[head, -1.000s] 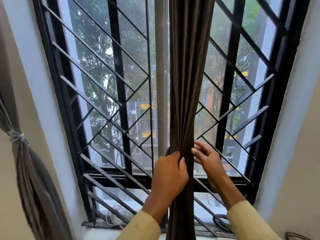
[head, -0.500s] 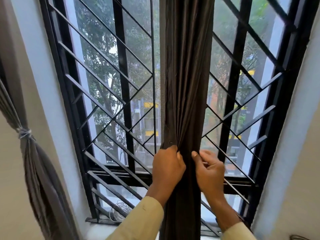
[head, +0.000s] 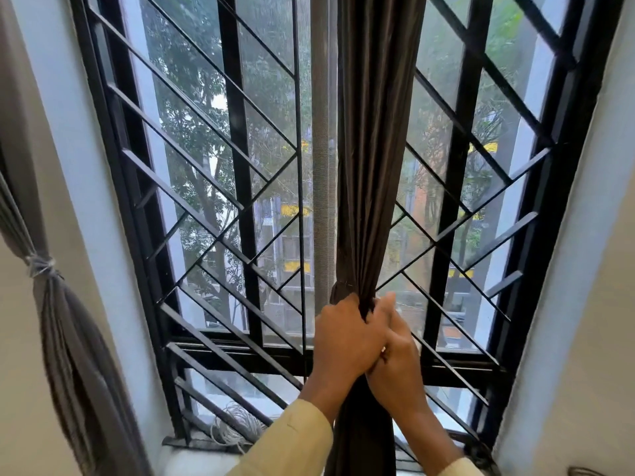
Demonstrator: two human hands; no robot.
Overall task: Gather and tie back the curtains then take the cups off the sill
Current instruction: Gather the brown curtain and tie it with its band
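A tall window behind a black metal grille (head: 240, 187) fills the far wall, and a grey curtain (head: 68, 338) hangs already tied at the left. The brown curtain (head: 374, 166) hangs at centre, soft, light and probably slippery, best taken at its gathered waist. The left hand (head: 343, 334) is clenched around that bunch. The right hand (head: 395, 352) presses against it, apparently gripping the same folds. No cups are visible.

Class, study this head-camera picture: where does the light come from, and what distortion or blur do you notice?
Head view: daylight comes through the window grille, so the brown curtain and both hands, left hand and right hand, are backlit and dim; the wide lens splays the walls and the grille outward toward the top; the tied grey curtain at the left edge looks soft; the trees outside look hazy.
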